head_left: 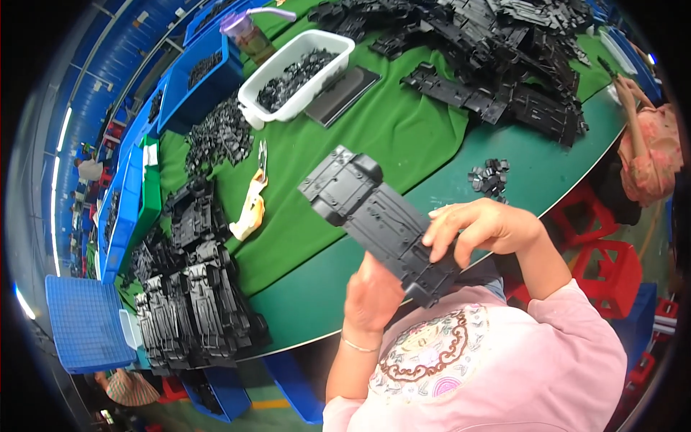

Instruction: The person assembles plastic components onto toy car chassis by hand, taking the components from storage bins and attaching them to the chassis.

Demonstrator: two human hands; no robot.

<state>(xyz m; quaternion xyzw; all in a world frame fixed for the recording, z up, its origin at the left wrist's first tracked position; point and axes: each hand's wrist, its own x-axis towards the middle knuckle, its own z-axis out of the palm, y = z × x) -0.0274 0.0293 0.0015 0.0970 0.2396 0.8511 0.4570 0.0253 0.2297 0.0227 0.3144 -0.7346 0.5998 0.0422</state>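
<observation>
A long black plastic toy-car chassis (pixel 381 219) is held up at a slant in front of my chest, above the table's near edge. My right hand (pixel 486 229) grips its lower right end, fingers bent over the upper face. My left hand (pixel 372 291) is against the chassis's lower left edge, slightly blurred, with its fingers partly hidden by the part. On the table to the right, beyond my right hand, lies a small heap of black plastic pieces (pixel 489 178). Cutting pliers (pixel 262 160) lie on the green cloth by a crumpled yellowish cloth or glove (pixel 250 210).
Stacked chassis (pixel 205 302) stand at the left; a large pile of them (pixel 497 54) covers the far right. A white tub (pixel 344 47) holds small black pieces beside a dark flat slab (pixel 344 97). Blue bins (pixel 173 108) line the far left. Another person (pixel 651 155) sits at right.
</observation>
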